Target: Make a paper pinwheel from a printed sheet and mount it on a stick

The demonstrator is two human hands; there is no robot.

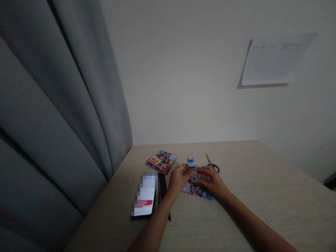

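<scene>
Both hands meet over a colourful printed sheet (pixel 196 190) lying on the table (pixel 262 196). The left hand (pixel 177 180) and right hand (pixel 214 182) close together on a glue bottle (pixel 192 167) with a blue cap, held upright above the sheet. Scissors (pixel 213 164) lie just behind; a phone (pixel 145 196) lies left.

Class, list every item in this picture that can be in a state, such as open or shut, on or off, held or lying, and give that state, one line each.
Glue bottle: upright, blue cap on, gripped by both hands.
Left hand: closed on the bottle.
Right hand: closed on the bottle, over the colourful paper.
Scissors: lying flat, untouched.
Phone: screen lit, lying flat.
Booklet: closed, lying flat.
Curtain: hanging, drawn.
</scene>
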